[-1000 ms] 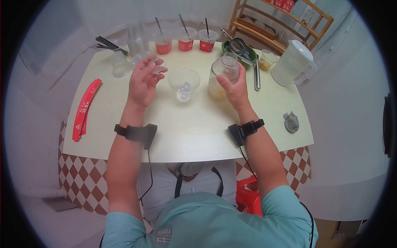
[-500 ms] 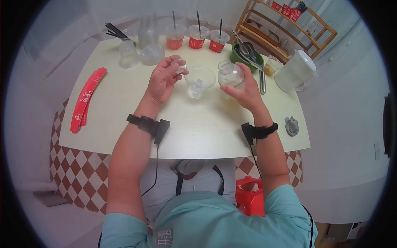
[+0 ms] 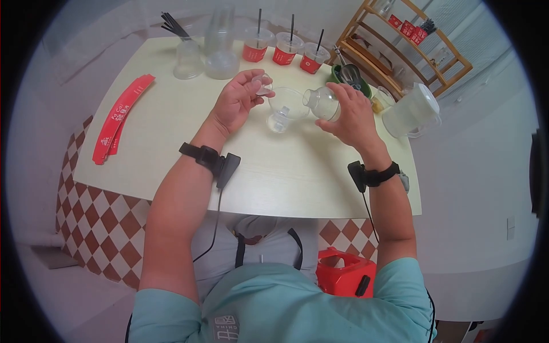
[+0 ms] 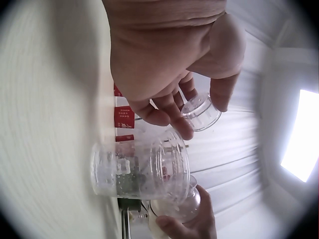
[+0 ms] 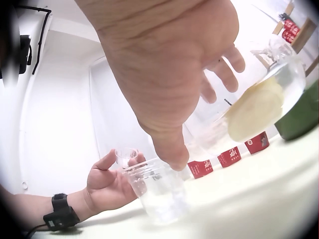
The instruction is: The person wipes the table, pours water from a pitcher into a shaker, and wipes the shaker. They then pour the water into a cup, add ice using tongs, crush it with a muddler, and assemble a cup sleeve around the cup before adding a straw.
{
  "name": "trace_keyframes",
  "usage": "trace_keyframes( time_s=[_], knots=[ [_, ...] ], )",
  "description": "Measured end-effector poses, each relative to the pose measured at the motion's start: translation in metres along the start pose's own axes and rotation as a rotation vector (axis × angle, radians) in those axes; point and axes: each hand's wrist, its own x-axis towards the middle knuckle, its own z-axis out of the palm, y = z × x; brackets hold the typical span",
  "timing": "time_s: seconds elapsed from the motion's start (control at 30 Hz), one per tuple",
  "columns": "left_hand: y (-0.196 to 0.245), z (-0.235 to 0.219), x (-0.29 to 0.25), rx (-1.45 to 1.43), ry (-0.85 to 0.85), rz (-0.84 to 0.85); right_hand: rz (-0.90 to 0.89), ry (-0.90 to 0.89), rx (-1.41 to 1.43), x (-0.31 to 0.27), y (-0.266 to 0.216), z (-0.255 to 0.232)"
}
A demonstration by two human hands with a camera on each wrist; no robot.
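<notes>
My left hand [image 3: 233, 104] pinches a small clear lid [image 4: 202, 112] between thumb and fingers, raised beside the cup's rim. In my right hand [image 3: 355, 117] is a clear glass jar [image 3: 326, 104], gripped round its side, with pale yellowish contents showing through the glass in the right wrist view. The jar is tilted, its mouth pointing left toward a clear plastic cup [image 3: 296, 107]. That cup stands upright on the table between both hands, ice cubes [image 3: 278, 121] in its bottom.
Behind stand three red-labelled cups [image 3: 284, 56] with black straws, stacked clear cups [image 3: 222, 63] and black straws [image 3: 174, 26] in a cup. At right are a green bowl [image 3: 364, 87] with a scoop and a water pitcher [image 3: 409, 111]. Red sleeves [image 3: 120, 117] lie left.
My right hand has raised the jar and tipped its mouth leftward toward the cup. The left hand, still holding the lid, stays near the cup. The head view has shifted.
</notes>
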Motion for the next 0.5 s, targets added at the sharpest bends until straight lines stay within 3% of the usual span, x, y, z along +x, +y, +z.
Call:
trace_keyframes(
  time_s=[0.5],
  knots=[
    [0.002, 0.002, -0.001, 0.004, 0.0, -0.006, -0.104, -0.016, -0.129, 0.008, -0.007, -0.013]
  ],
)
